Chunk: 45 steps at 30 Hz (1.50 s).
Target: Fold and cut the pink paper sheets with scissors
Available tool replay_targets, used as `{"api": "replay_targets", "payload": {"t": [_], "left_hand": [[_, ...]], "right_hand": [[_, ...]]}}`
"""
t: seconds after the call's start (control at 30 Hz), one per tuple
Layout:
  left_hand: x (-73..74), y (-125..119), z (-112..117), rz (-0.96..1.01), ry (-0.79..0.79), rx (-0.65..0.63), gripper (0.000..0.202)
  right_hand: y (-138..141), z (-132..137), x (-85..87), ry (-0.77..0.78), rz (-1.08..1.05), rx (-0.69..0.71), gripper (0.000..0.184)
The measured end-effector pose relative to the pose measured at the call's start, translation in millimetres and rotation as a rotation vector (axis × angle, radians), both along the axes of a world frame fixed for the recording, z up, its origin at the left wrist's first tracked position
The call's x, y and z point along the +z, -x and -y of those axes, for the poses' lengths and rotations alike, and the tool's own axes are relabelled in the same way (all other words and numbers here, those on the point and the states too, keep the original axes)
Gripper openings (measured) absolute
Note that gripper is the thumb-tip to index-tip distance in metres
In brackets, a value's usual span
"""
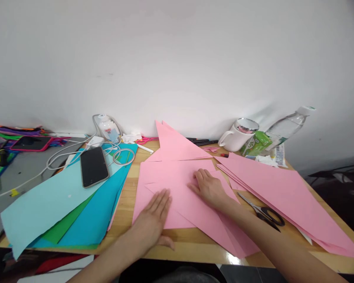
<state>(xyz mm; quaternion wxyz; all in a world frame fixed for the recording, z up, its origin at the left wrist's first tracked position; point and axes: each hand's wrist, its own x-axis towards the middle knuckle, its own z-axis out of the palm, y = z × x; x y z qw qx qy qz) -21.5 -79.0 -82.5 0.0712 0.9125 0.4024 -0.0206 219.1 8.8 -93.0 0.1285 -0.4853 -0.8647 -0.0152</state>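
Note:
Pink paper sheets (172, 173) lie overlapped on the wooden table in front of me. My left hand (153, 218) rests flat on their left part, fingers stretched out and thumb apart. On the right part of the same paper is my right hand (208, 188), its fingers bent and the thumb apart from them; I see nothing held. A folded pink piece (177, 141) with pointed tips leans up behind the sheets, near the wall. To the right of my right forearm lie scissors with black handles (264, 212), partly beside a stack of folded pink paper (271, 181).
On the left, a phone (94, 167) and a white cable (124, 155) lie on blue and green papers (103, 220). A small bottle (109, 127) stands behind. At the back right are a white mug (234, 137), a green box (256, 143) and a tilted clear bottle (287, 127).

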Motion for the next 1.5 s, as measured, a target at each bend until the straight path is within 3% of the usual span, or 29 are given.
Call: {"api": "replay_targets", "payload": {"t": [0.23,0.43,0.8,1.0,1.07,1.2,1.3,1.5], "left_hand": [[-2.8,35,-6,-0.074,-0.242,0.114,0.099],[-7.5,53,-12,-0.063,-0.317,0.182,0.097],[-16.6,47,-10,-0.039,-0.318,0.352,0.097],[-11.8,56,-16,-0.028,-0.253,0.432,0.095],[-5.8,56,-18,-0.020,-0.252,0.439,0.085],[12.4,41,-28,0.019,-0.273,0.384,0.052],[20.0,14,-39,0.039,-0.278,0.287,0.049],[2.4,-33,-46,0.006,-0.246,0.014,0.053]], "right_hand": [[0,0,1.1,0.015,-0.022,-0.006,0.016],[0,0,0.5,0.020,-0.022,-0.010,0.016],[0,0,-4.2,0.011,-0.042,-0.019,0.017],[0,1,-5.3,0.005,-0.049,-0.018,0.017],[0,1,-6.1,0.001,-0.050,-0.020,0.017],[0,0,-7.8,0.001,-0.055,-0.020,0.017],[0,0,-8.1,0.001,-0.063,-0.028,0.017],[1,1,-6.4,-0.005,-0.077,-0.042,0.020]]}}
